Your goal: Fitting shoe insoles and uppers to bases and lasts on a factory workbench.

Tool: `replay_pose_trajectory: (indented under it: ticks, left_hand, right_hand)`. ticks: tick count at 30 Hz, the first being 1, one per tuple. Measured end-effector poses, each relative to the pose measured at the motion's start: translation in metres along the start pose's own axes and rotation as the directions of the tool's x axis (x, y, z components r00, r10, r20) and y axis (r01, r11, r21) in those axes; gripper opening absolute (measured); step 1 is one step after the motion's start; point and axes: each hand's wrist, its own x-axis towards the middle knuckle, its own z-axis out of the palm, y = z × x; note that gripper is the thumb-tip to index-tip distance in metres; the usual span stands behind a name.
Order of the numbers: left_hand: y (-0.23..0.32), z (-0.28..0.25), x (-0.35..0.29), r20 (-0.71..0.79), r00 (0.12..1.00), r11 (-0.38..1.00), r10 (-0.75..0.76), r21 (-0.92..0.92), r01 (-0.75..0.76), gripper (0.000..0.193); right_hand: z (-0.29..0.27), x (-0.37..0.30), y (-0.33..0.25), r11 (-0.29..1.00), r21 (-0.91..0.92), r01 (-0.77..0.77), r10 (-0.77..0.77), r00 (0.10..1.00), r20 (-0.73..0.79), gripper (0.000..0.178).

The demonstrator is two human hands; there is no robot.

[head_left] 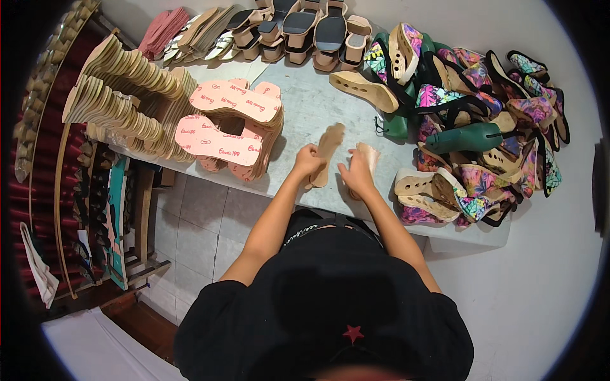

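Observation:
Near the table's front edge, my left hand (308,160) is closed on the side of a thin brown insole (331,145), which is slightly blurred. Just to the right, my right hand (357,173) bends over a paler, shinier insole (369,157) and seems to grip it. Its thumb sticks out toward the brown piece, and the palm hides the middle of the pale one. A small gap separates the two insoles.
Left of my hands stand pink printed insoles (232,145) in stacks, with rows of beige soles (114,114) beyond. Flowered wedge sandals (489,184) and a green shoe last (467,138) crowd the right. A lone wedge sole (363,90) and black-topped shoes (330,35) lie farther back.

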Motion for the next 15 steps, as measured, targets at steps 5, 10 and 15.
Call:
replay_pose_trajectory:
  ticks: [5, 10, 15]
  left_hand:
    - [-0.003, 0.006, -0.012, 0.146, 0.989, 0.79, 0.016, -0.608, 0.077, 0.044]
    - [0.008, -0.018, -0.034, 0.323, 0.93, 0.686, 0.177, -0.718, 0.119, 0.042]
    - [0.04, -0.039, -0.063, 0.372, 0.9, 0.814, 0.226, -0.58, 0.036, 0.039]
  right_hand:
    - [0.019, -0.003, -0.011, 0.991, 0.129, -0.037, -0.001, 0.958, 0.286, 0.038]
    - [-0.023, -0.006, -0.067, 0.997, -0.003, 0.075, -0.075, 0.995, 0.069, 0.036]
    - [-0.047, 0.012, -0.093, 0.957, -0.106, 0.271, -0.29, 0.909, -0.3, 0.037]
